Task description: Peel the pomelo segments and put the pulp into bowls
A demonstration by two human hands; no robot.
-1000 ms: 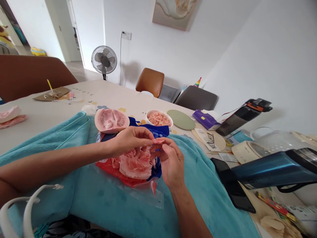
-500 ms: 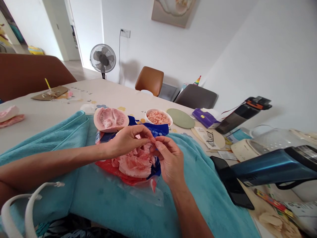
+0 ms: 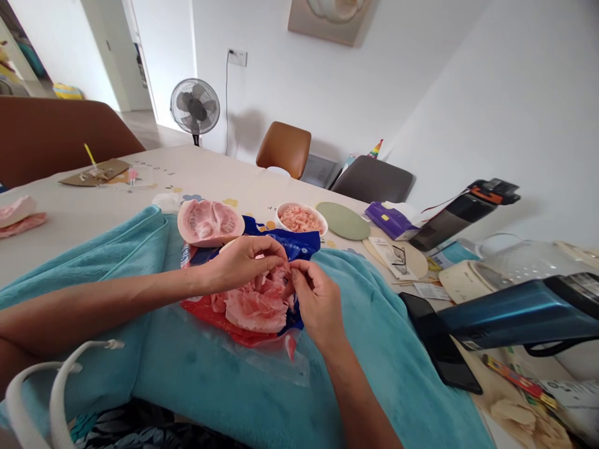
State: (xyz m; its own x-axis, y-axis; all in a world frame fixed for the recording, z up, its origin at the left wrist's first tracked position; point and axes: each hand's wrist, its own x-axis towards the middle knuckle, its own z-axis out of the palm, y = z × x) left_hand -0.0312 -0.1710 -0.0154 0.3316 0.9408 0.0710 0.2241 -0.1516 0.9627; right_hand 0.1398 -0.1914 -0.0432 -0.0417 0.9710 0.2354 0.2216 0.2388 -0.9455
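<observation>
Torn fruit [image 3: 256, 310] just below the left hand [image 3: 246, 263], the right hand [image 3: 321, 302] at its right edge.
It lies on the bag [image 3: 213, 319], wider side to side. Both hands' fingers curl close to their thumbs; whether they pinch anything, I cannot tell.

Right of the right hand [image 3: 321, 302], the turquoise plush towel [image 3: 374, 318] leaves passage up to a flat black phone [image 3: 440, 343]; ahead, a hollow pale-pink fruit half [image 3: 210, 223] and round white bowl [image 3: 324, 227] obstruct, a gap between them.
</observation>
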